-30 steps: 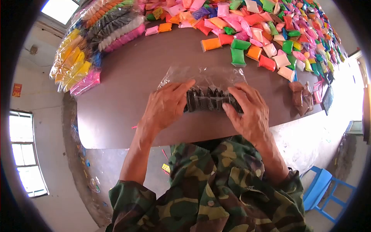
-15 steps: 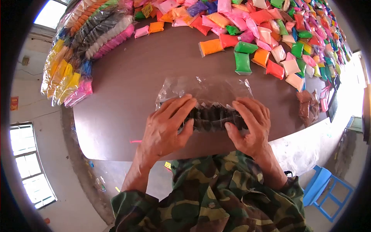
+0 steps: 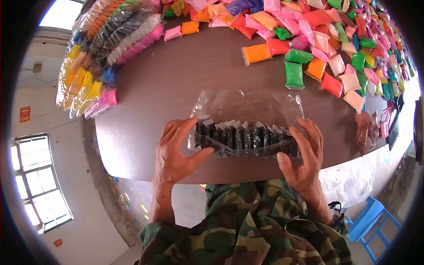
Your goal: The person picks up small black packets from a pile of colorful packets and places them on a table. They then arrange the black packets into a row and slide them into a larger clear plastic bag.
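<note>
A clear plastic bag lies on the brown table with a row of black packets inside, side by side along its near edge. At the left end of the row is my left hand, fingers and thumb spread, its fingertips by the bag's edge. My right hand is at the other end, thumb and fingers apart around the corner of the row. Neither hand is closed on the bag. The upper part of the bag lies loose and empty beyond the packets.
Many coloured packets are heaped at the back and right of the table. Filled clear bags in coloured rows lie at the back left. A brown packet is at the right edge, and a blue stool stands below.
My hands have moved apart toward the ends of the row, uncovering more black packets. The whole view has shifted slightly.
</note>
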Demonstrator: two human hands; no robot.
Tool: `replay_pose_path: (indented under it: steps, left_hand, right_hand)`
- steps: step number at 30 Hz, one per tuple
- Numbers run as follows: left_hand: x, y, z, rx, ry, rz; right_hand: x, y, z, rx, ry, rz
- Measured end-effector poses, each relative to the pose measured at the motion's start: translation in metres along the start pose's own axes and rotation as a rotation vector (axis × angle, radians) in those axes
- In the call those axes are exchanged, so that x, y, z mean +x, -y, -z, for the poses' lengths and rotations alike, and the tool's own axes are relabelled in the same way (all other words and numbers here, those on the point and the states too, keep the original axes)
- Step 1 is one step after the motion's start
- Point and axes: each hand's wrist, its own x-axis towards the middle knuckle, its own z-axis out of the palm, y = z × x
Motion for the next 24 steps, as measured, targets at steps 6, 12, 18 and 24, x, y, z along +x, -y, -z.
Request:
replay_pose_path:
  steps: [6, 12, 18, 24]
  left_hand:
    - [0.006, -0.011, -0.004, 0.054, 0.009, -0.063]
    - [0.009, 0.006, -0.016, 0.041, -0.045, -0.156]
    - [0.014, 0.013, -0.026, -0.022, -0.128, -0.069]
    - [0.019, 0.007, -0.022, -0.145, -0.067, 0.161]
  right_hand:
    - [0.000, -0.003, -0.007, 0.028, -0.044, 0.022]
    - [0.011, -0.005, -0.007, 0.234, -0.130, -0.236]
    - [0.018, -0.017, -0.003, 0.262, -0.041, -0.263]
    - [0.034, -0.012, 0.003, 0.272, -0.020, -0.356]
